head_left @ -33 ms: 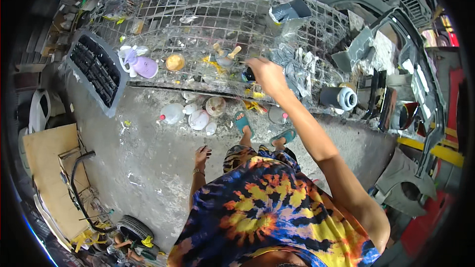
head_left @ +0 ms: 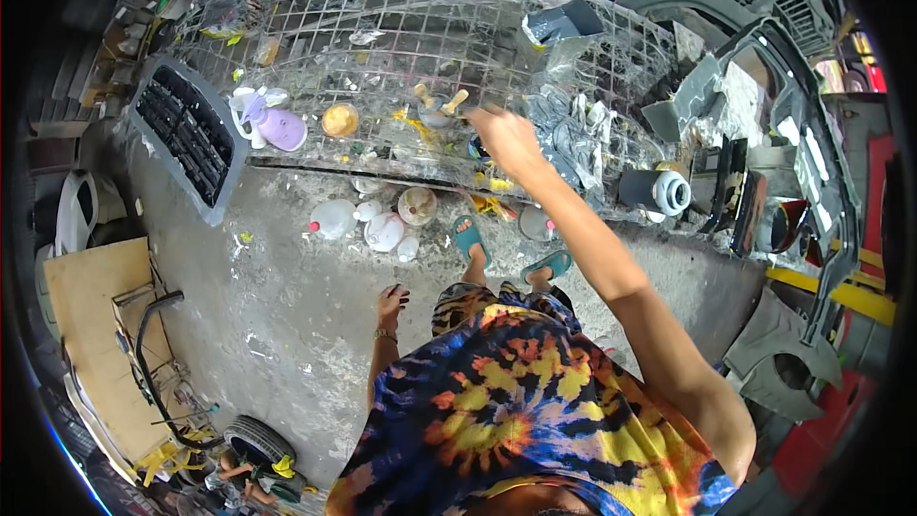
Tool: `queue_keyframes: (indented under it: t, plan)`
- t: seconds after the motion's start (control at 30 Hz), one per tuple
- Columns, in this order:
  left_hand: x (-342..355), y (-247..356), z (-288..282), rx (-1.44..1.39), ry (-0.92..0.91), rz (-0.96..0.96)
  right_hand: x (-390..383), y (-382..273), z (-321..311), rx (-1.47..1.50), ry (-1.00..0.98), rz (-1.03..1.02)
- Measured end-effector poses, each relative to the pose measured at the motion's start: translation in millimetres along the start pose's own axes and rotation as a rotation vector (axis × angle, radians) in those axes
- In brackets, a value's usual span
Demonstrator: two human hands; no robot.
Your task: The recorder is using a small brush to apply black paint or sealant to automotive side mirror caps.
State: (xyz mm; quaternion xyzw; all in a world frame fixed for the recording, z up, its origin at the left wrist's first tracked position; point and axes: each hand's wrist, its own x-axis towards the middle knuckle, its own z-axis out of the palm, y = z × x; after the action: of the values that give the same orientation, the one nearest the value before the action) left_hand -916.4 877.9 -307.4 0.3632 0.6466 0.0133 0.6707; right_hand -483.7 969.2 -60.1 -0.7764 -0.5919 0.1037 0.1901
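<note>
Over the wire-mesh bench (head_left: 336, 65) my right hand (head_left: 506, 141) reaches out, its fingers drawn together and pointing left. What they grip, if anything, is hidden from above. Just left of the fingertips stands a small grey cup (head_left: 436, 118) with two light wooden handles sticking up from it. A small dark round thing (head_left: 477, 146) shows partly beneath the hand. My left hand (head_left: 392, 302) hangs low at my side above the floor, loosely curled with fingers a little apart, touching nothing.
Left on the bench are a purple spray bottle (head_left: 283, 129) and a tub of yellowish paste (head_left: 339, 119). Crumpled grey plastic (head_left: 564, 139) and a dark bottle (head_left: 650, 190) lie right. Several plastic bottles (head_left: 384, 231) stand below the front edge. A black grille (head_left: 186, 139) leans left.
My right hand has moved slightly left, bringing its fingertips closer to the cup with the wooden handles. The left hand has stayed nearly still.
</note>
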Motion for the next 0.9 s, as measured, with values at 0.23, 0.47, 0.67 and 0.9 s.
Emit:
queue_keyframes:
  t: [0.23,0.47,0.67,0.9]
  plan:
    - [-31,-58,-8,-0.101,0.122,-0.131,67,15,86,-0.159,-0.180,-0.087]
    - [-40,-99,-21,-0.031,-0.028,-0.336,22,14,30,-0.077,-0.067,0.070]
    - [7,-66,-9,0.064,-0.065,-0.293,-125,93,-76,0.079,0.228,0.536]
    - [46,28,11,0.120,-0.059,0.029,-155,173,-36,-0.103,0.056,0.615]
